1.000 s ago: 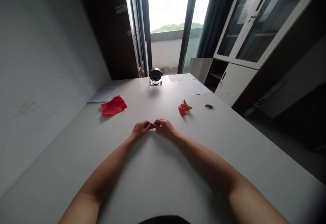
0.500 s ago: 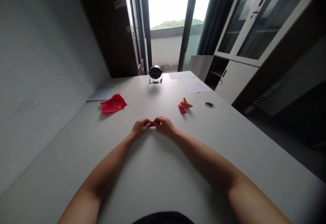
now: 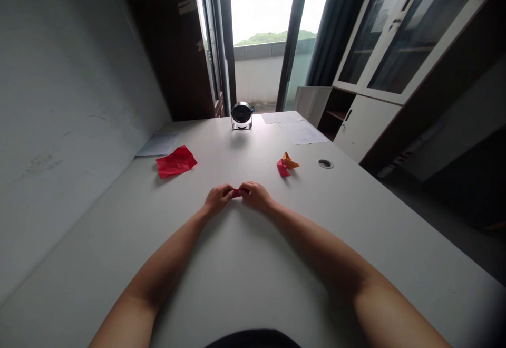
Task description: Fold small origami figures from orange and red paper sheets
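In the middle of the table [image 3: 237, 263], a small folded piece of red paper [image 3: 236, 193] is pinched between my two hands. My left hand [image 3: 220, 198] grips its left end with thumb and fingers closed. At the other end, my right hand [image 3: 255, 195] holds it the same way; most of the paper is hidden by the fingers. A creased red paper sheet [image 3: 176, 162] lies to the left, beyond my left hand. Folded paper figures, one red [image 3: 283, 167] and one orange [image 3: 290, 161], rest touching each other to the right.
A small round black device on a metal stand [image 3: 241, 115] is at the far edge. White papers [image 3: 306, 132] lie at the back right, another sheet [image 3: 158, 144] at the back left. A round cable hole [image 3: 324, 163] sits near the right edge. The wall [image 3: 79, 126] borders the left side.
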Demonstrator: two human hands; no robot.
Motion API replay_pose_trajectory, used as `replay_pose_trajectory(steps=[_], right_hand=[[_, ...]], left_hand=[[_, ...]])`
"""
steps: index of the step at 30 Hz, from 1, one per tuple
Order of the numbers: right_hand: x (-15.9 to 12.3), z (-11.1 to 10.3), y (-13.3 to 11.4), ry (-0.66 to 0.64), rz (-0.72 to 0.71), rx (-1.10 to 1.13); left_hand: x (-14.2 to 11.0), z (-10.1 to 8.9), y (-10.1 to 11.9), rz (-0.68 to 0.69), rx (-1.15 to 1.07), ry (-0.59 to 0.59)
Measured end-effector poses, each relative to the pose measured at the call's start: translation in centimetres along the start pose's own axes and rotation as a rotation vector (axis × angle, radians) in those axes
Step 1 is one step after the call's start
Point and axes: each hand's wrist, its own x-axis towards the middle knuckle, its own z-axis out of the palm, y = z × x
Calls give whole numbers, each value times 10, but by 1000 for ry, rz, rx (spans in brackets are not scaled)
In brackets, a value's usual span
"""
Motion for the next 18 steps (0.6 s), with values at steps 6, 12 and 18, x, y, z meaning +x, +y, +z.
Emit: replay_pose_trajectory(steps=[6,12,18], right_hand=[[0,0,0,-4,4,2],[0,1,2,-14,-4,7],[0,2,3,-11,-1,6]], left_hand=[[0,-1,1,-9,10,-15],[1,0,-2,14,-1,-13],[1,-1,0,-13,-1,-23]])
